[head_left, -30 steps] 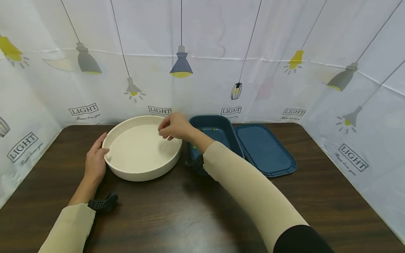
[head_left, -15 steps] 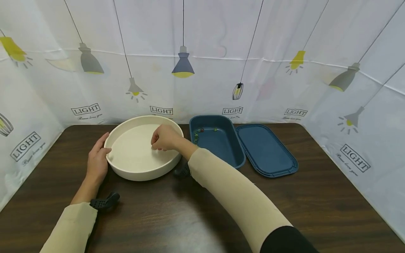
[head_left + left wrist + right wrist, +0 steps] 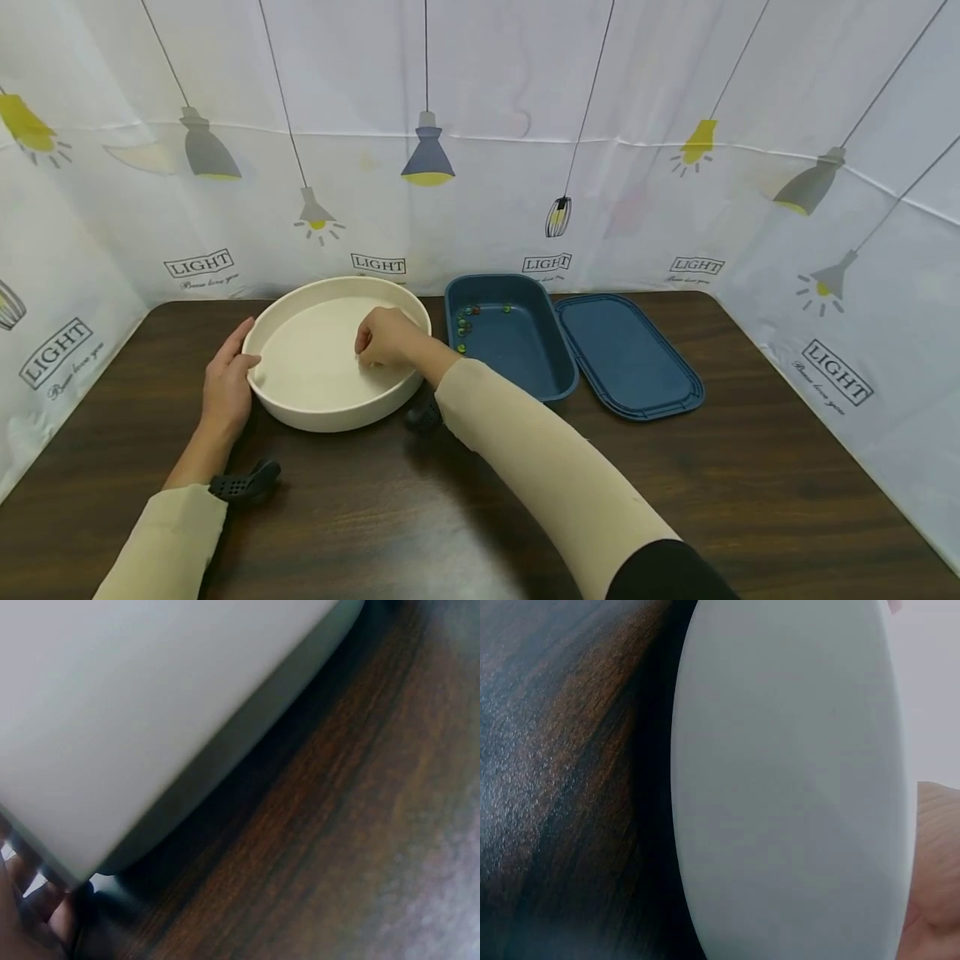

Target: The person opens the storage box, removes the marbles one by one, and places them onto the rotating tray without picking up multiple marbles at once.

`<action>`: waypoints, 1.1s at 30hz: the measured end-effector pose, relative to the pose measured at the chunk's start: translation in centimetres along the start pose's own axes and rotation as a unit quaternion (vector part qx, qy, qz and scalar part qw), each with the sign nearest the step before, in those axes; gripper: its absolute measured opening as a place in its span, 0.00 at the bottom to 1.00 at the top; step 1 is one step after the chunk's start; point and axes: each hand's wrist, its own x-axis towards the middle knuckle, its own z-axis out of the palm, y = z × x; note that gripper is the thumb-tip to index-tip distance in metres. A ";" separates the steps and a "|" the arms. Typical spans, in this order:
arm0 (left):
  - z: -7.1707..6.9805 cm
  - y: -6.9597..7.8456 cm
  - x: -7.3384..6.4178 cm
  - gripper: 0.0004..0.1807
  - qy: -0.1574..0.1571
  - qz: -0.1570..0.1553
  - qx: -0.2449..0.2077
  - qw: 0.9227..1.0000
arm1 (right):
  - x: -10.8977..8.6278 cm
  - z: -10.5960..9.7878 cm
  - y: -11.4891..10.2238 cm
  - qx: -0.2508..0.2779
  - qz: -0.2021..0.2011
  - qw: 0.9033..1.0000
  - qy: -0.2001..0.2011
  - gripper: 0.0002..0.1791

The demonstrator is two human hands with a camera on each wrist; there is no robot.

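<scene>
My left hand (image 3: 227, 387) grips the left side of a round cream tray (image 3: 296, 367), thumb over the rim and fingers along the outer wall. In the left wrist view, its fingers (image 3: 56, 904) show at the tray's corner-like edge, low on the left. My right hand (image 3: 390, 337) reaches over the tray's right rim, fingers curled and pointing down close to the tray floor. Its fingertips are largely hidden, and I cannot tell whether they pinch something. In the right wrist view the tray's outer wall (image 3: 795, 780) covers most of that hand.
Right of the tray stands a dark blue rectangular box (image 3: 525, 358) with several small green and reddish marbles (image 3: 462, 327) along its left and back sides. Its flat blue lid (image 3: 630, 358) lies beside it on the wooden table (image 3: 337, 517). A printed curtain (image 3: 480, 208) hangs behind.
My right hand has moved left and down from beside the blue box into the tray, uncovering the marbles. My left hand keeps its grip on the rim.
</scene>
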 end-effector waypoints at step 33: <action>0.1 -0.1 0.1 0.35 0.010 -0.007 0.009 1.000 | -5.2 -9.6 11.5 0.095 0.054 0.992 0.065 0.15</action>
